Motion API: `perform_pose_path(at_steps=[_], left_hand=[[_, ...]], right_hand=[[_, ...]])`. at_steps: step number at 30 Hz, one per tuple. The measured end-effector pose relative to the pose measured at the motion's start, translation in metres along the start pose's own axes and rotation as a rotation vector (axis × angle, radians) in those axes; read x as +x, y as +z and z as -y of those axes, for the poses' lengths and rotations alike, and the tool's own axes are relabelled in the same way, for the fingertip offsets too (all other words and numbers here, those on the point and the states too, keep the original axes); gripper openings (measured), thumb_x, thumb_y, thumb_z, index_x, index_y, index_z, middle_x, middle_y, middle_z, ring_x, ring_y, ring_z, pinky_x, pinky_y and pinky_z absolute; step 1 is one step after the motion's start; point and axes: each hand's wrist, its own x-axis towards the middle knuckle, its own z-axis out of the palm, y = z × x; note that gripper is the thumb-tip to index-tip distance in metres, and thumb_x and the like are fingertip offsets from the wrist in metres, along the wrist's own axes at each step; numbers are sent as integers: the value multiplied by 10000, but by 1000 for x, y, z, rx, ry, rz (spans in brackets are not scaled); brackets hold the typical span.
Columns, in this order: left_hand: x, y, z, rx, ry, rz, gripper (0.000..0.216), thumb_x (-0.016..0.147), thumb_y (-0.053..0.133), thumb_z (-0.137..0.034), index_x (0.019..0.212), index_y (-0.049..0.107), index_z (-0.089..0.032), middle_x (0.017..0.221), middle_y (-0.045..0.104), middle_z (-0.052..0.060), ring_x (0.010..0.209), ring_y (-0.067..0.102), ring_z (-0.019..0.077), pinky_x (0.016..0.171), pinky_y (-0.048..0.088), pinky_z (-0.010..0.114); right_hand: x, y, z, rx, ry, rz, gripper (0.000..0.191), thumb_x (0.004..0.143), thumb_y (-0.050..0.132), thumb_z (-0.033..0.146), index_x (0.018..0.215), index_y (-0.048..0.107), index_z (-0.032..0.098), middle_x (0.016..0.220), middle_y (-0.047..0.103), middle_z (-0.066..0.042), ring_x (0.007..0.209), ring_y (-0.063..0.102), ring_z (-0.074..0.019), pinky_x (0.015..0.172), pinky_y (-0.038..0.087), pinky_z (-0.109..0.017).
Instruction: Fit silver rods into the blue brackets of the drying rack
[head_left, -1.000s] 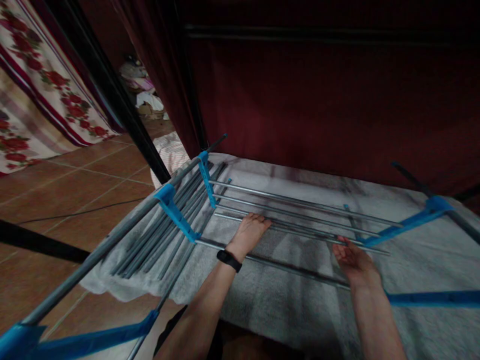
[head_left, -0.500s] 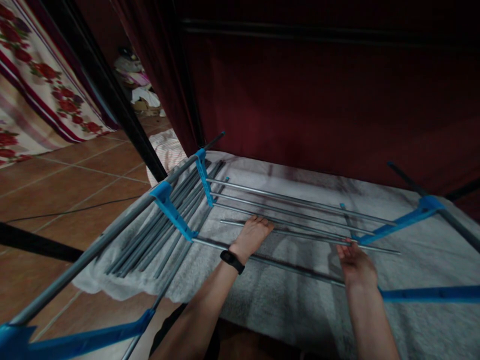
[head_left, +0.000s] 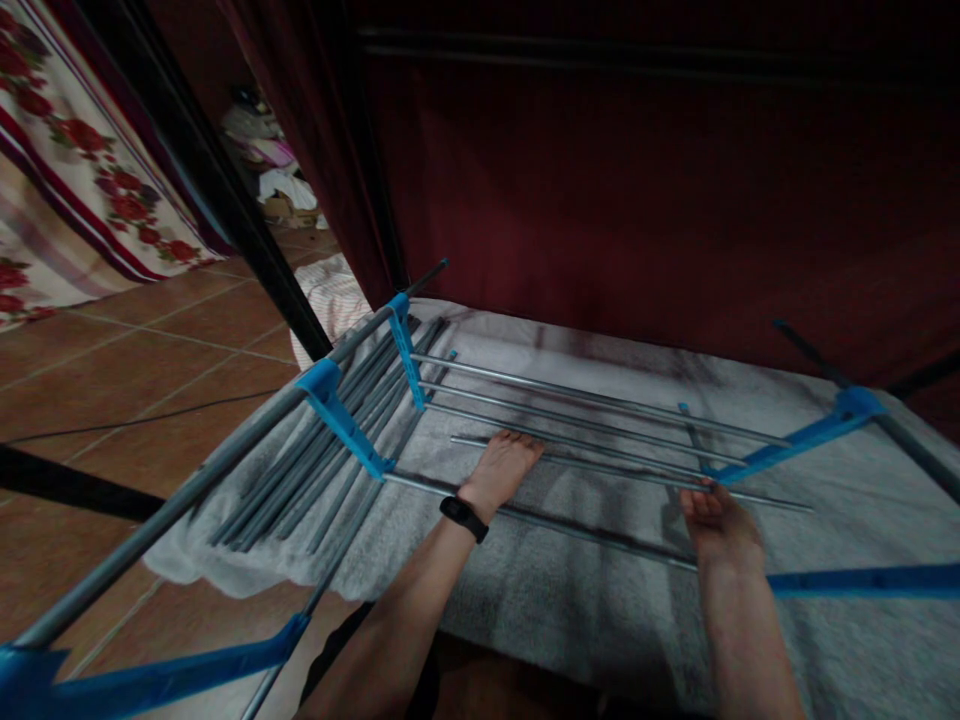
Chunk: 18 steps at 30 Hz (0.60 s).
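A loose thin grey metal tube (head_left: 600, 463) lies crosswise between my two hands, both of its ends free. My left hand (head_left: 501, 470), with a black band at the wrist, is closed over it left of its middle. Nearer its right end, my right hand (head_left: 720, 522) grips it from below, fingertips curled. Just beyond, several parallel tubes (head_left: 570, 388) span between blue plastic brackets, the left one (head_left: 407, 355) upright and the right one (head_left: 787, 437) slanting. A further tube (head_left: 577, 530) of the rack runs below my hands.
Several loose grey tubes (head_left: 322, 440) lie bundled at the left on a pale fleecy blanket (head_left: 592, 620). Long side poles (head_left: 172, 510) with blue brackets flank the work. Black bed-frame posts (head_left: 247, 230) and a dark red curtain (head_left: 637, 200) stand behind.
The loose tube has slid a little to the right, and my right hand has shifted slightly right with it. My left hand stays in nearly the same place.
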Motion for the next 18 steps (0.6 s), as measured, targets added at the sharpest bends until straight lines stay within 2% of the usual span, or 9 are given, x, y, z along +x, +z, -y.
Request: perform_pose_path(at_steps=[4, 12, 18], left_hand=[[0, 2, 0, -4, 7, -10, 216, 904, 497, -98, 1037, 639, -191, 972, 695, 61, 928, 637, 198, 901, 430, 350], [0, 1, 0, -12, -23, 9, 232, 908, 489, -97, 1038, 651, -201, 986, 701, 53, 954, 636, 200, 953, 409, 364], [0, -1, 0, -10, -23, 25, 249, 917, 462, -93, 1039, 651, -199, 1004, 700, 71, 946, 643, 196, 932, 420, 365]], right_hand=[[-2, 2, 3, -2, 32, -13, 228, 858, 442, 33, 717, 569, 159, 614, 570, 63, 472, 557, -45, 560, 561, -194], [3, 1, -3, 46, -39, 44, 282, 870, 390, -8, 719, 552, 166, 670, 582, 54, 571, 601, -42, 598, 576, -186], [5, -1, -3, 36, -39, 47, 220, 867, 455, 27, 737, 571, 163, 704, 603, 46, 598, 616, -45, 615, 580, -184]])
